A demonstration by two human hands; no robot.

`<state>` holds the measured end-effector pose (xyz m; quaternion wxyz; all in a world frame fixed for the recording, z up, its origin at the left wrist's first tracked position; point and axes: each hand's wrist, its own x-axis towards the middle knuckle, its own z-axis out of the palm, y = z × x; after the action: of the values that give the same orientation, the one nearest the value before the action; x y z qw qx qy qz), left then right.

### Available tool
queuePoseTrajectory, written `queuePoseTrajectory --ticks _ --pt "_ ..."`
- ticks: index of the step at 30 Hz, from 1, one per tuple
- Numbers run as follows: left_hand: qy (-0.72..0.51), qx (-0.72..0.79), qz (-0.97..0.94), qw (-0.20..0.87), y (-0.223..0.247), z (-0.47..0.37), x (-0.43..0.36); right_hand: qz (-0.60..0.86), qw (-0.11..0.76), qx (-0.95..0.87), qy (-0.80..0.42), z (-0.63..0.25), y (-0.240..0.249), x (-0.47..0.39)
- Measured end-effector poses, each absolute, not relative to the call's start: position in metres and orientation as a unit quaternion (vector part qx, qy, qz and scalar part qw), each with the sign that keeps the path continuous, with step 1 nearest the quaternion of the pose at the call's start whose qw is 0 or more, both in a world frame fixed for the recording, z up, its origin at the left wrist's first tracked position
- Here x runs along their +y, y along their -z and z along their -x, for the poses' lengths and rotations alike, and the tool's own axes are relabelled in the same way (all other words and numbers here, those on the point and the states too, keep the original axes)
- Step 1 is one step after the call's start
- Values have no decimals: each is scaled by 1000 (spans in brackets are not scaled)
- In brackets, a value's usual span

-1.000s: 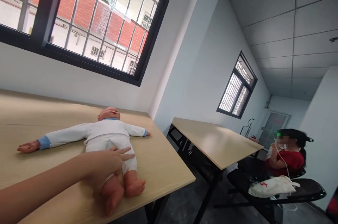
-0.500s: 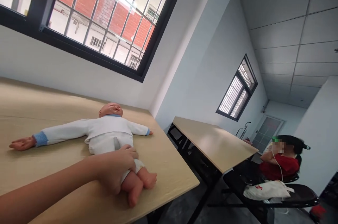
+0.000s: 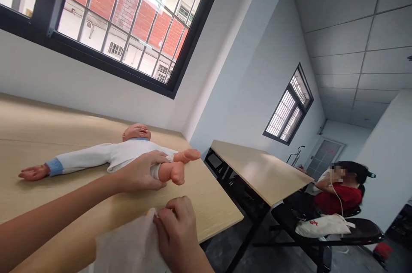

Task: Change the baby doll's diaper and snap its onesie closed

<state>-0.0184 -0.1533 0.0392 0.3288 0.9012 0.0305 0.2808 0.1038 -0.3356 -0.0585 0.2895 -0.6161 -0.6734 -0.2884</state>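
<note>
A baby doll (image 3: 124,153) in a white top with blue cuffs lies on its back on the light wooden table (image 3: 28,200), head toward the wall. My left hand (image 3: 144,173) is closed around the doll's upper legs, and both feet point up and to the right. Below it, my right hand (image 3: 180,225) pinches the edge of a thin, soft white sheet (image 3: 127,245) with a small yellowish spot near the grip. Its lower part runs out of view, so I cannot tell exactly what it is.
A second wooden table (image 3: 254,170) stands to the right, past a gap. Beyond it a person in a red shirt (image 3: 337,200) sits near a black chair (image 3: 370,232) with a white cloth bag (image 3: 323,226) on it. A barred window (image 3: 128,19) is above my table.
My left hand has moved up, raising the doll's legs off the tabletop. My right hand has come into view at the bottom with the white sheet.
</note>
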Motion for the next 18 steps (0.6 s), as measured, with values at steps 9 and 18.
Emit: queuePoseTrajectory --ticks 9,18 --pt "-259 15 -905 336 -51 29 -169 685 151 -658 273 -101 70 -310" --pt "-251 28 -914 316 -52 32 -155 754 67 -649 81 -85 103 -329"
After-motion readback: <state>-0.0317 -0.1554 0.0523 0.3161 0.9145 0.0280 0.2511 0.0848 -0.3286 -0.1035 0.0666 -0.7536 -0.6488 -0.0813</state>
